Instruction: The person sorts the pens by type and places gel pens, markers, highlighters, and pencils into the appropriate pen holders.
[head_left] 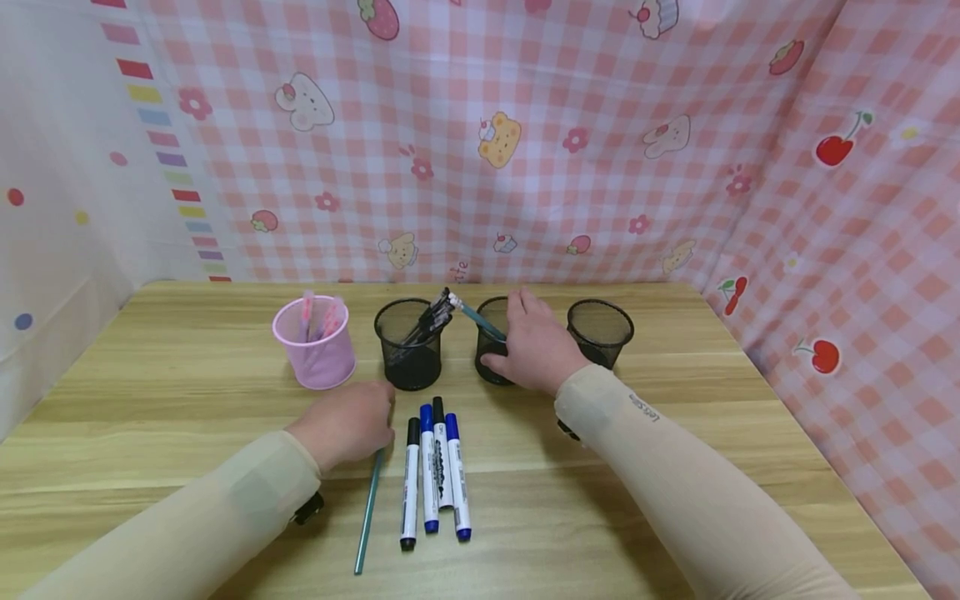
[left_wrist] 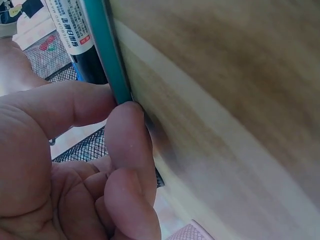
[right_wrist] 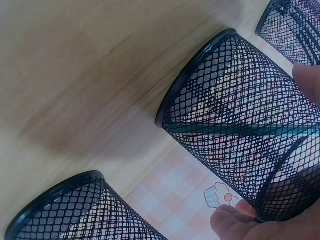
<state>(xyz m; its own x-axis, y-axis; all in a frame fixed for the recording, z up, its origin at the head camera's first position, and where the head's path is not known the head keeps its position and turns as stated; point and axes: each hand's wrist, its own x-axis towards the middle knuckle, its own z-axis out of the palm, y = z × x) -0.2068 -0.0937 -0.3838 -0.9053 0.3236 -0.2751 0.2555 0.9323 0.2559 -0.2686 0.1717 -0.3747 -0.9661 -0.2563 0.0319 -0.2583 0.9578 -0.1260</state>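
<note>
My left hand point(head_left: 345, 425) pinches the upper end of a green pencil point(head_left: 367, 517) between thumb and forefinger; the pencil lies along the table. In the left wrist view, the fingertips meet at the pencil point(left_wrist: 106, 50) close beside the wood. My right hand point(head_left: 536, 346) spans a black mesh pen holder point(right_wrist: 215, 105), thumb on its near side and fingers round its far side by the rim. Another green pencil point(head_left: 480, 321) leans inside that holder, its eraser end sticking out to the left. Several whiteboard markers point(head_left: 428, 475) with black and blue caps lie between my forearms.
Left of the gripped holder stands a black mesh holder point(head_left: 412, 371) with black pens point(head_left: 427, 323). Farther left is a pink holder point(head_left: 322, 362) with pink pens. Another black mesh holder point(head_left: 600, 325) stands at the right. A checked cloth point(head_left: 450, 208) hangs behind the table.
</note>
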